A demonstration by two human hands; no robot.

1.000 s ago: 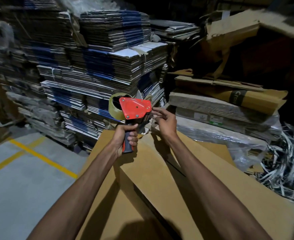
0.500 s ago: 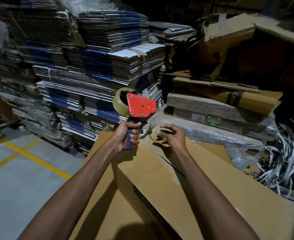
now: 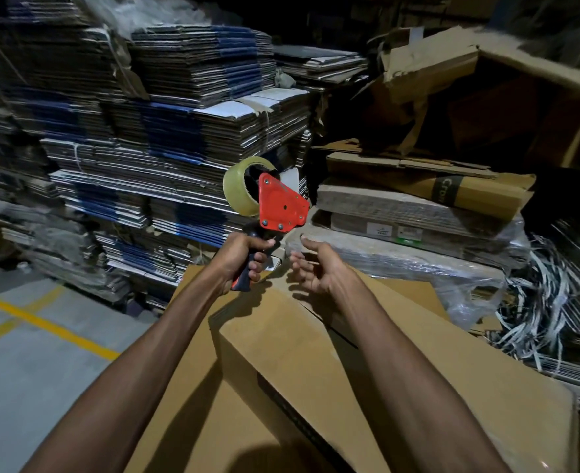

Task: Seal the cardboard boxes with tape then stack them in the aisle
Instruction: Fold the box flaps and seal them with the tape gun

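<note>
Closest to the camera lies a big brown cardboard box (image 3: 367, 363). It is long, and its long side runs from the bottom of the picture up and away toward the stacks. Its top flaps meet in a dark seam. It rests on another flat brown box (image 3: 186, 404) below it.

Above the far end of the box are both hands. The left hand (image 3: 239, 257) has its fingers (image 3: 256, 266) wrapped tight round the black handle of the tape gun (image 3: 280, 206). The gun stands upright, its red plate facing the camera, with the clear tape roll (image 3: 239, 186) at its top left. The gun is higher now than half a second ago. The right hand (image 3: 319, 271) was pressing on the box then; now it is lifted off, palm up, fingers loose and apart, holding nothing.

To the left is a gray floor (image 3: 26, 363) with yellow lines (image 3: 53, 324). Behind are tall stacks of flat cartons (image 3: 179, 131), a plastic-wrapped bundle (image 3: 418, 254), and loose white straps (image 3: 541, 302) on the right.
</note>
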